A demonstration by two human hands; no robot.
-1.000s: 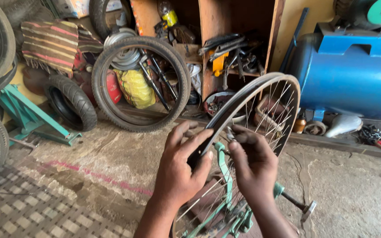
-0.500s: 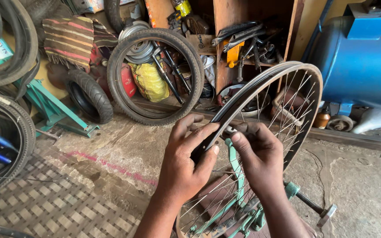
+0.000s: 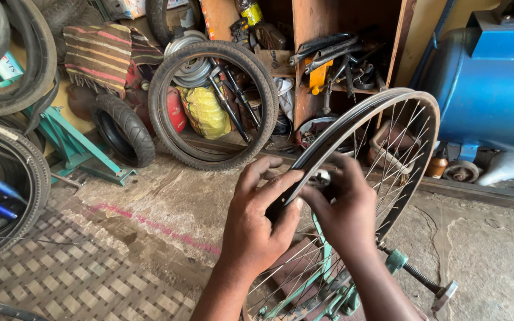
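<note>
Your hands have barely shifted: left hand clasps the rim, right hand pinches beside it, fingers closed.

Rough concrete floor fills mid-frame; a woven mat covers its lower left, tyres standing along the upper edge.
</note>
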